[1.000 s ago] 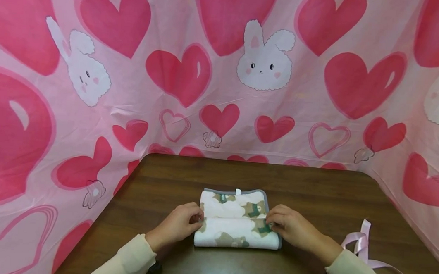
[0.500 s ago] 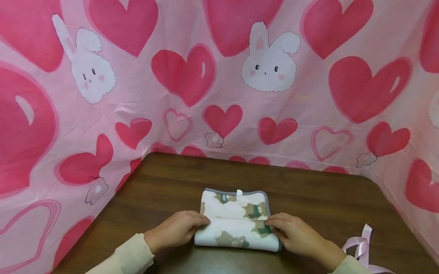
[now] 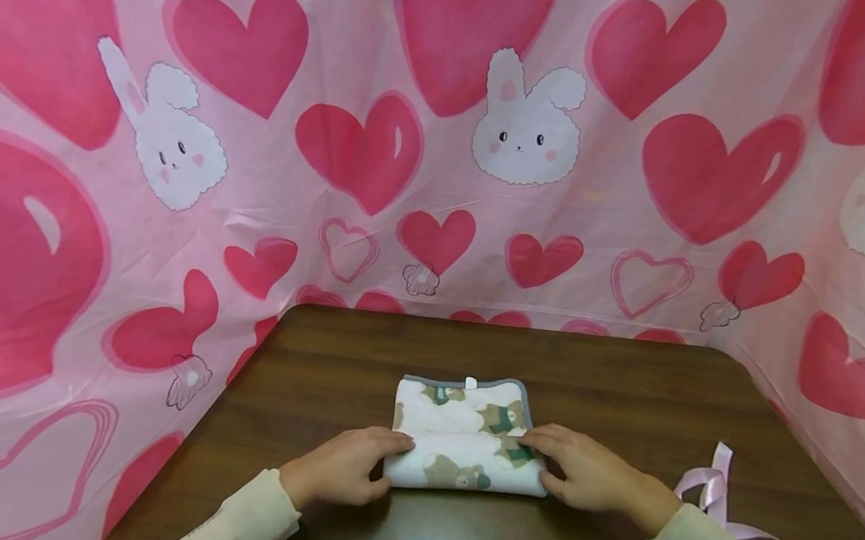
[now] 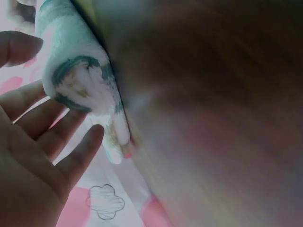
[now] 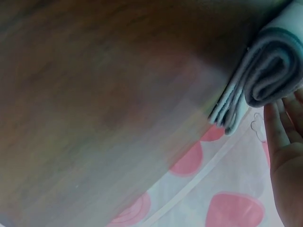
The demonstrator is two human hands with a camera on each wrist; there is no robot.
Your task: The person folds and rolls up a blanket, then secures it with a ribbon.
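Observation:
A white towel (image 3: 455, 463) with brown bears in green and a grey edge lies partly rolled on the table in the head view. Its near part is a thick roll, and its far part lies flat with a small white tag. My left hand (image 3: 349, 465) rests its fingers on the roll's left end, thumb spread to the near side. At the right end, my right hand (image 3: 591, 474) touches the roll with extended fingers. The left wrist view shows the roll's end (image 4: 78, 85) beside loosely spread fingers (image 4: 78, 156). Grey spiral layers (image 5: 274, 71) show in the right wrist view.
A pink ribbon (image 3: 716, 489) lies loosely curled on the right of the brown wooden table (image 3: 581, 367). Pink cloth (image 3: 438, 172) printed with hearts and rabbits hangs behind and at both sides of the table.
Both hands go from bent fingers at the towel's side edges to straighter fingers on the roll, thumbs on its near side. The roll has turned slightly, showing more of the near bear.

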